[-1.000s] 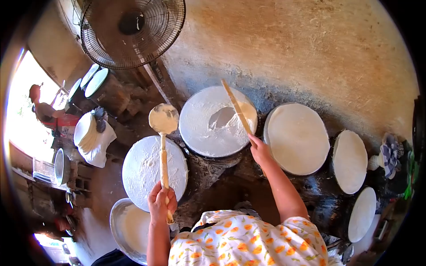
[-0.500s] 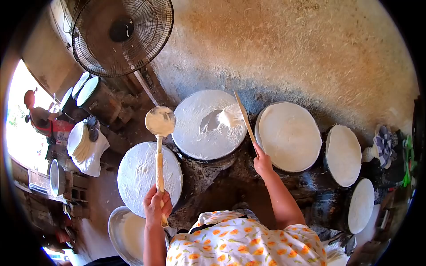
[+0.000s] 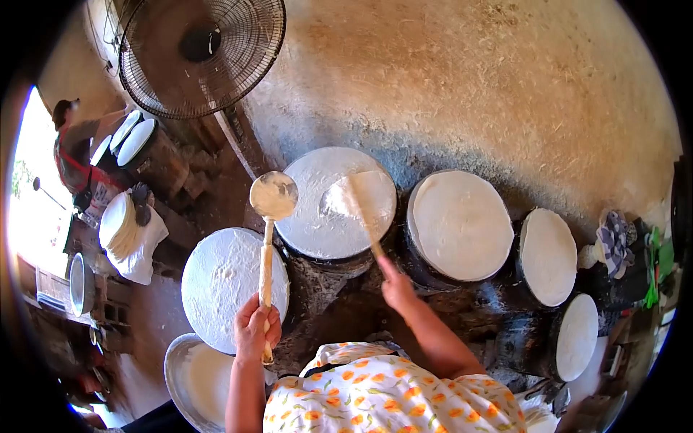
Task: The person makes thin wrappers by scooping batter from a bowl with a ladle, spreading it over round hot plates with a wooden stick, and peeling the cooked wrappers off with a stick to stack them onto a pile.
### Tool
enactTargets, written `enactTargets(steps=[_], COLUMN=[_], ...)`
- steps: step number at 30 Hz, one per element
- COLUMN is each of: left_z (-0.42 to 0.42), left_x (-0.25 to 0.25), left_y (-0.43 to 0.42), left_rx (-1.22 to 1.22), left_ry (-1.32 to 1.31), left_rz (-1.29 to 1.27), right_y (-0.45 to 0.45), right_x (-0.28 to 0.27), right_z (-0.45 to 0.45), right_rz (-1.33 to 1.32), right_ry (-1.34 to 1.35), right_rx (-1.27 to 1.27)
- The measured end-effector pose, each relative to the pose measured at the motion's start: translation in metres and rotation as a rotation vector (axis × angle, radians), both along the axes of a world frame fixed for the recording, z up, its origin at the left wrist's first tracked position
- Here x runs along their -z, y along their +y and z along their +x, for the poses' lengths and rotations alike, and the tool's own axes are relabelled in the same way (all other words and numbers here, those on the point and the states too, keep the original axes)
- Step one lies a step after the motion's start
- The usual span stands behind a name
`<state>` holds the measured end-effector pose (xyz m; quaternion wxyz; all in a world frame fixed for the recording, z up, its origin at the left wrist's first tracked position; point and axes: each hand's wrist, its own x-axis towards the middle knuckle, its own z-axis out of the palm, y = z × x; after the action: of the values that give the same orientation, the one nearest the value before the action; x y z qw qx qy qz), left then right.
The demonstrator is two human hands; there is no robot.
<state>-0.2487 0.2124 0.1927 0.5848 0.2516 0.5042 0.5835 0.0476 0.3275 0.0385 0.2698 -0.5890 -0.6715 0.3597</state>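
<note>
My left hand (image 3: 258,330) is closed around the wooden handle of a ladle (image 3: 274,195), held upright with its batter-smeared bowl beside the middle griddle. My right hand (image 3: 398,289) grips a flat wooden spatula (image 3: 367,216), blurred by motion. The spatula's blade is over the white-coated round griddle (image 3: 303,227), near a thick patch of pale batter (image 3: 339,198); whether it touches the surface I cannot tell. Left of the ladle's handle, a second round griddle (image 3: 224,289) bears lumpy white batter. A basin of batter (image 3: 206,382) stands by my left forearm.
Several more round griddles, one with a smooth pale sheet (image 3: 462,224), line the right side. A large fan (image 3: 202,58) stands at upper left, against a stained wall (image 3: 469,86). Further left are a stack of flat rounds (image 3: 115,224) and another person (image 3: 76,155).
The spatula has swung left and down from the griddle's right edge to over the batter patch. My right hand has moved left with it. The other person now leans toward the far-left drums.
</note>
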Motion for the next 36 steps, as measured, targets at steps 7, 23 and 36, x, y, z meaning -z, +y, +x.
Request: enactTargets(steps=[7, 23, 36], left_z=[0.01, -0.001, 0.003], left_x=[-0.005, 0.032, -0.003], left_y=[0.014, 0.086, -0.001], left_rx=[0.05, 0.063, -0.037], left_ry=[0.078, 0.49, -0.461], left_rz=[-0.069, -0.234, -0.248], right_y=[0.039, 0.015, -0.035], right_x=[-0.002, -0.022, -0.087], right_z=[-0.014, 0.043, -0.023], right_rz=[0.174, 0.019, -0.121], right_ry=[-0.012, 0.025, 0.301], right_rx=[-0.065, -0.17, -0.306])
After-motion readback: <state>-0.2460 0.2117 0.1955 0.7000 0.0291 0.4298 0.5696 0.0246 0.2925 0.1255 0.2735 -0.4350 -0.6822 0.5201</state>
